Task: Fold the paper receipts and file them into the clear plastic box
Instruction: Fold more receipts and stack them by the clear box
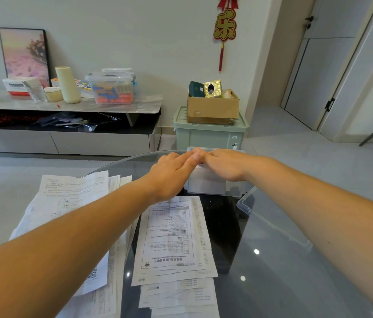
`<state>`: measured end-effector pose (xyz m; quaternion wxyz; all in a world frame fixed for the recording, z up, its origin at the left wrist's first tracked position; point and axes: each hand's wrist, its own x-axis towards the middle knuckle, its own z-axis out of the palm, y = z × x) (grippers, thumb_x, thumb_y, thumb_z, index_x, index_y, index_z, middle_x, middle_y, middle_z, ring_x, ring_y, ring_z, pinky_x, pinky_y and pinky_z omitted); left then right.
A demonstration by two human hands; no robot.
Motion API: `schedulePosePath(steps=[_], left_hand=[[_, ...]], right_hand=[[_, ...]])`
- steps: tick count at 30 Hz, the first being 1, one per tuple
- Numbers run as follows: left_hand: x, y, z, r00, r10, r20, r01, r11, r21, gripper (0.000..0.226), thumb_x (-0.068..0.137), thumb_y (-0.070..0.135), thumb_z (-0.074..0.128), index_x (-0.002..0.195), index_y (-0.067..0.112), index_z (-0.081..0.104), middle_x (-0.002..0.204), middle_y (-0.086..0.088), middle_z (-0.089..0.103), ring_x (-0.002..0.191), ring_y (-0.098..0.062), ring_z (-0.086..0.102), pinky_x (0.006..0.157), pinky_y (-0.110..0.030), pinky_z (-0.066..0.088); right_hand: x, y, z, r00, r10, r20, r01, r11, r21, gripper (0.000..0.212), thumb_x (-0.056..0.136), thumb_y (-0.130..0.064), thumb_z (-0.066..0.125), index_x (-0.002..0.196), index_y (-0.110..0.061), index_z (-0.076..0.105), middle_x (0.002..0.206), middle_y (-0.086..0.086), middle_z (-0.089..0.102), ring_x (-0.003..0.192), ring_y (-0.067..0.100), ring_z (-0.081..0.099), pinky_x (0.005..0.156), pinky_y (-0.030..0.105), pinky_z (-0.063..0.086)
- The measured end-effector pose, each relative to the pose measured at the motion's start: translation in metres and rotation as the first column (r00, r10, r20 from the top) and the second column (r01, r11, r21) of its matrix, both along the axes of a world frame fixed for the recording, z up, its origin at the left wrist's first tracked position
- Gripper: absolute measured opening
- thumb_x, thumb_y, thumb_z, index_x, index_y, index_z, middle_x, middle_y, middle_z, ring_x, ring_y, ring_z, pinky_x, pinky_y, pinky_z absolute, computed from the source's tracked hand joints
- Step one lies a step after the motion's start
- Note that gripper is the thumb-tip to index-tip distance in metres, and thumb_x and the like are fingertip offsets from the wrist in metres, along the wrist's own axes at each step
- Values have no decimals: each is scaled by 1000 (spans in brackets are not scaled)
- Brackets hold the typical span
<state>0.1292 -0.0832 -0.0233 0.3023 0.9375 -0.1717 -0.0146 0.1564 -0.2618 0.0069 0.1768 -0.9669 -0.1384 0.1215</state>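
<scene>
My left hand (171,174) and right hand (225,164) lie flat, fingertips meeting, atop the far clear rectangular plastic box (235,189). I'd press its folded white paper (206,181) down evenly.

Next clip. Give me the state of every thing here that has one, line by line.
Box: open, lid off, white paper inside.
Lid: off, on the table right of the box.
Papers: unfolded, overlapping on the table.
Left hand: flat over the box, fingers straight.
Right hand: flat over the box, fingertips meeting the left's.
Green bin: lidded, open carton on top.
</scene>
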Motion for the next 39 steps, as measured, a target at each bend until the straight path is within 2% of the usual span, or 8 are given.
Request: schedulePosePath(steps=[5, 10, 14, 21, 25, 28, 32, 39], left_hand=[[0, 1, 0, 1000, 4, 1, -4, 1000, 12, 69, 95, 67, 8, 156, 38, 24, 142, -6, 47, 136, -32, 35, 114, -55, 29], [-9, 3, 6, 997, 57, 48, -56, 998, -25, 67, 101, 61, 17, 158, 26, 21, 160, -3, 32, 148, -27, 24, 120, -50, 22], [-29, 12, 15, 988, 103, 113, -98, 994, -49, 62, 101, 60, 24, 151, 23, 33, 150, -2, 44, 137, -23, 39, 113, -49, 35], [-118, 34, 23, 988, 76, 133, -76, 997, -5, 37, 100, 54, 38, 123, 29, 53, 116, 12, 58, 100, -4, 56, 86, -23, 47], [-161, 46, 13, 985, -84, 153, 39, 959, 279, 37, 100, 55, 42, 130, 37, 53, 127, 15, 59, 110, -5, 56, 99, -26, 47], [-182, 55, 7, 972, -172, 160, 81, 883, 462, 45, 99, 56, 42, 139, 36, 48, 138, 15, 52, 126, -8, 47, 116, -30, 27], [-197, 57, 5, 972, -202, 124, 114, 857, 502, 45, 99, 56, 41, 139, 36, 47, 147, 13, 45, 139, -8, 36, 125, -39, 1], [-205, 59, -15, 962, -260, 84, 175, 822, 542, 52, 99, 57, 39, 147, 34, 39, 162, 6, 27, 149, -11, 21, 122, -38, -10]], right_hand=[[-6, -2, 3, 993, -38, 116, 36, 999, 17, 75, 98, -69, 9, 148, -29, 46, 153, 2, 46, 141, 25, 39, 116, 44, 29], [-23, -10, 12, 932, -78, 355, 36, 992, 123, 72, 102, -60, 19, 109, -6, 67, 106, 10, 71, 100, 25, 63, 94, 48, 49], [-63, -16, 22, 872, -89, 481, -4, 982, 188, 62, 104, -52, 24, 98, -8, 68, 93, 8, 71, 89, 22, 63, 84, 47, 52], [-160, -15, 13, 957, -5, 289, -65, 971, 230, 52, 101, -49, 32, 92, -10, 66, 90, 2, 67, 86, 16, 59, 80, 44, 51], [-202, -4, -4, 965, 118, 235, -160, 973, 167, 34, 100, -48, 42, 99, -26, 68, 100, -15, 64, 100, 2, 54, 89, 29, 48], [-223, 0, -16, 964, 182, 196, -204, 974, 100, 33, 100, -52, 44, 119, -34, 63, 130, -24, 54, 124, -6, 40, 106, 24, 40], [-233, 6, -27, 968, 187, 170, -201, 977, 70, 36, 96, -54, 52, 126, -35, 58, 149, -21, 39, 140, -2, 27, 114, 23, 29], [-239, 15, -47, 968, 180, 173, -189, 981, 34, 48, 94, -52, 57, 137, -31, 50, 147, -16, 45, 136, 6, 35, 111, 27, 36]])
